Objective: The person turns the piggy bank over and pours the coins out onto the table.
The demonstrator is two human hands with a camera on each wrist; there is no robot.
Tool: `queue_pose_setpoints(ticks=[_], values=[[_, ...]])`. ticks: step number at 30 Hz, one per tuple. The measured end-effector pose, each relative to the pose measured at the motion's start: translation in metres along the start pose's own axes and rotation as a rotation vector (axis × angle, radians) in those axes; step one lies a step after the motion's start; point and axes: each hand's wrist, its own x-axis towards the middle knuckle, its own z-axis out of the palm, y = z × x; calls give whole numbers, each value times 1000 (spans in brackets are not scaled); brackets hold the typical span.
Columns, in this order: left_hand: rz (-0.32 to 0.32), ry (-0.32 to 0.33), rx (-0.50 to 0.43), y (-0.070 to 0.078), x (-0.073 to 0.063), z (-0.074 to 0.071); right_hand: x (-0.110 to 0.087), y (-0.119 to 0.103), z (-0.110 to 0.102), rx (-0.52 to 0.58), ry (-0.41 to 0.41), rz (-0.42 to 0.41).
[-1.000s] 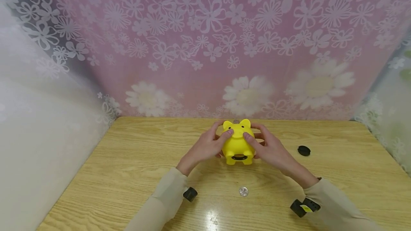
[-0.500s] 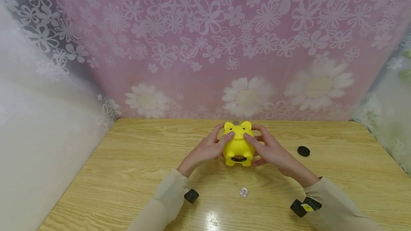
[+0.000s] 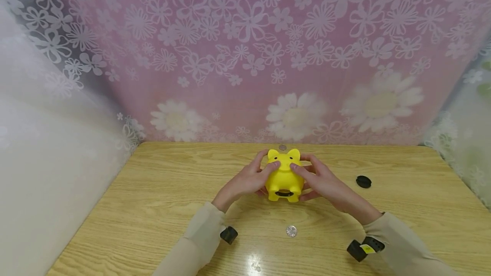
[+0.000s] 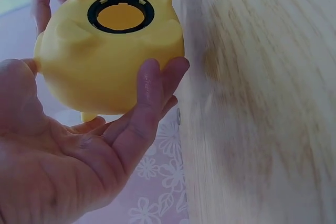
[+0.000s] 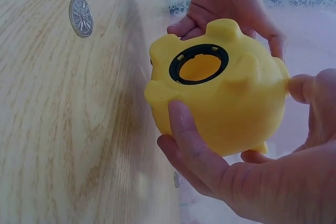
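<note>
A yellow piggy bank is held between both hands, snout up and tilted back, so the opening with a black ring in its underside shows. On one side my left hand grips it, thumb on the face and fingers curled behind. The right hand grips the other side in the same way. In both wrist views the bank hangs clear of the wooden table, and the opening looks orange inside, with no cover on it.
A silver coin lies on the table in front of the bank. Another coin lies behind it near the back edge. To the right rests a black oval cap. A pink flowered cloth hangs behind the table.
Both hands have brought the piggy bank slightly toward the person. The coin behind it shows more fully. The front coin and the black cap stay in place.
</note>
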Motion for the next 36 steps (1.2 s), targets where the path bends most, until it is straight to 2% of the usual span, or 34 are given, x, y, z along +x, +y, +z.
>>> queue_pose_setpoints(ticks=[13, 15, 17, 21, 22, 24, 27, 33, 36], values=[[22, -43, -46, -4, 0, 0, 3, 3, 2, -11, 13, -12], [62, -29, -53, -4, 0, -1, 3, 3, 3, -16, 50, -56], [170, -5, -43, -3, 0, -1, 3, 5, 5, -55, 116, -185], [531, 82, 53, -1, -3, -1, 5, 13, 4, -224, 285, -693], [610, 110, 83, -1, -4, -1, 7, 14, 4, -265, 324, -812], [733, 164, 144, 0, -4, -2, 11, 16, 2, -310, 363, -997], [840, 211, 211, -2, -3, -3, 16, 18, 1, -321, 364, -1124], [948, 237, 288, -8, 1, -4, 21, 23, 1, -377, 365, -1248], [1033, 268, 351, -8, 1, -3, 23, 26, 1, -466, 401, -1340]])
